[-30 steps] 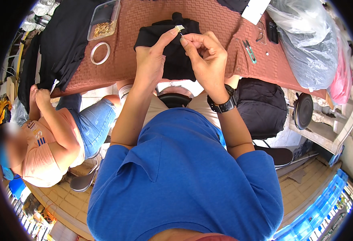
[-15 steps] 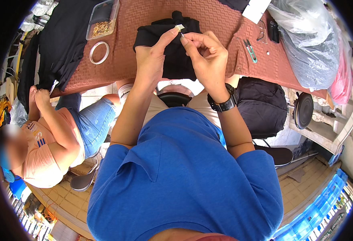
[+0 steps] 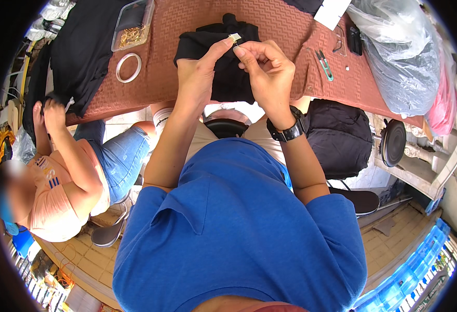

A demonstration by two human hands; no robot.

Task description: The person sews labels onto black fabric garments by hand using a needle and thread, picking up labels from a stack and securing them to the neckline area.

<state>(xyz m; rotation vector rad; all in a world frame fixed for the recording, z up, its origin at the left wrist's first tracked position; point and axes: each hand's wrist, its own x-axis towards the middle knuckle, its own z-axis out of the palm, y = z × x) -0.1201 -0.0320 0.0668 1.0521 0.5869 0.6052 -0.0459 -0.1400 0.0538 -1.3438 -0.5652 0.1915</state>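
Note:
A folded black garment (image 3: 231,88) lies before me at the table's front edge. My left hand (image 3: 193,78) holds it, the thumb pressing beside a small whitish label (image 3: 234,37) on the cloth. Close by on the right, my right hand (image 3: 270,73) is closed in a pinch, thumb against index finger, just below the label. Something tiny and thin seems to be at those fingertips, too small to make out. The garment's underside and my left fingers beneath it are hidden.
Brown patterned cloth (image 3: 161,78) covers the table. Left: an open plastic box (image 3: 115,40) with small gold-coloured pieces, a white ring (image 3: 119,69), and a co-worker's hands (image 3: 55,115) at black fabric (image 3: 83,52). Right: green thread snips (image 3: 324,67), eyeglasses (image 3: 338,46), a large plastic bag (image 3: 400,67).
My right fingertips have shifted slightly beside the label, and the thin shiny sliver at them shows less. The label has tilted a little. At the left, the co-worker's hands have moved up.

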